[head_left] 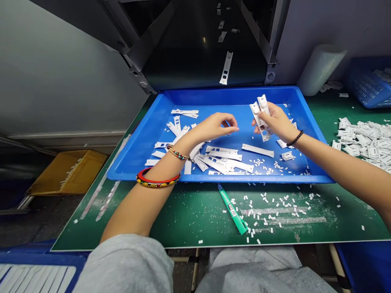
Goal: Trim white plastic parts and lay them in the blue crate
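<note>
My right hand [271,118] is closed around white plastic strips [259,116] with slots and small holes, at least two side by side, held upright above the right part of a blue tray [122,162]. My left hand [221,124] hovers over the tray's middle, its thumb and index finger curled almost together in a pinch. Whether a small bit sits between these fingertips cannot be made out. Beneath it, similar long white strips [224,152] lie in a loose pile, partly hidden by my left forearm. A single strip [258,150] lies apart, below my right hand.
A dark conveyor belt [195,61] carrying a white strip [226,68] ends behind the tray. On the green table [189,219] are a green cutter-like pen [232,209], white scraps, a heap of small white parts [366,138], a plastic-wrapped roll [322,69] and a blue basket [369,87].
</note>
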Motion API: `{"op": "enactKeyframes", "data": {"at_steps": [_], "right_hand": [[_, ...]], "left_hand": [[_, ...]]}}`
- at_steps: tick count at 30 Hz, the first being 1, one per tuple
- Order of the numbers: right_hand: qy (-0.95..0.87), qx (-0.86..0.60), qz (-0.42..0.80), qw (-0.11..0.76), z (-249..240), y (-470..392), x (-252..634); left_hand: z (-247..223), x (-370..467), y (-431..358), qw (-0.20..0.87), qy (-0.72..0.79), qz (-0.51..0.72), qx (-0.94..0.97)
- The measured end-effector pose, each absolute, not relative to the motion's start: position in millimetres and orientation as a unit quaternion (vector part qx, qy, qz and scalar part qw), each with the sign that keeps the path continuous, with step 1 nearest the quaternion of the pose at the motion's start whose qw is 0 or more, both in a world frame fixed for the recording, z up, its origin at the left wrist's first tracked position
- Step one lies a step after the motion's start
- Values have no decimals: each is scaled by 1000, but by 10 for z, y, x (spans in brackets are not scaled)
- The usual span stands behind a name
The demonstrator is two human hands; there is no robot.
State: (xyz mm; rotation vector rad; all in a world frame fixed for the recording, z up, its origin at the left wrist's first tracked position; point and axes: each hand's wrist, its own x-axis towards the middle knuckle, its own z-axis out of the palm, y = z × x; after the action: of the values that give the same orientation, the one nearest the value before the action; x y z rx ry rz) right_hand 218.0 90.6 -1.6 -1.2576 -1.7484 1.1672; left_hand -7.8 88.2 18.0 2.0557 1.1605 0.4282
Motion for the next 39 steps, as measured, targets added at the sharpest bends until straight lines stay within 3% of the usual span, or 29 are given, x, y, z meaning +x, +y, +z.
{"op": "enactKeyframes", "data": {"at_steps": [2, 5, 7, 9, 16, 19, 23, 26, 39], "right_hand": [[-701, -528, 401, 264, -17, 943, 2258], [-788, -538, 294, 52, -66, 978, 2312], [-828, -505, 234, -68, -128, 972, 2291], [-849, -479, 189, -117, -203, 941, 2237], [-863, -475, 165, -50, -361, 803, 2009], [-855, -487, 173, 39, -305, 808, 1996], [-826, -464, 289, 138, -209, 859, 2072], [-807, -440, 357, 167, -188, 873, 2107], [-778, -442, 372, 248, -231, 775, 1983]], "left_hand": [[184, -253, 896, 323, 478, 66, 814], [80, -488, 866, 304, 495, -59, 812], [-31, -579, 827, 288, 487, -61, 822], [-133, -612, 799, 289, 470, -35, 833], [-172, -523, 795, 367, 459, 22, 809], [-92, -491, 757, 392, 477, 92, 781], [26, -472, 676, 459, 496, 148, 722], [86, -450, 627, 497, 494, 177, 691], [-43, -383, 688, 544, 450, 152, 692]]}}
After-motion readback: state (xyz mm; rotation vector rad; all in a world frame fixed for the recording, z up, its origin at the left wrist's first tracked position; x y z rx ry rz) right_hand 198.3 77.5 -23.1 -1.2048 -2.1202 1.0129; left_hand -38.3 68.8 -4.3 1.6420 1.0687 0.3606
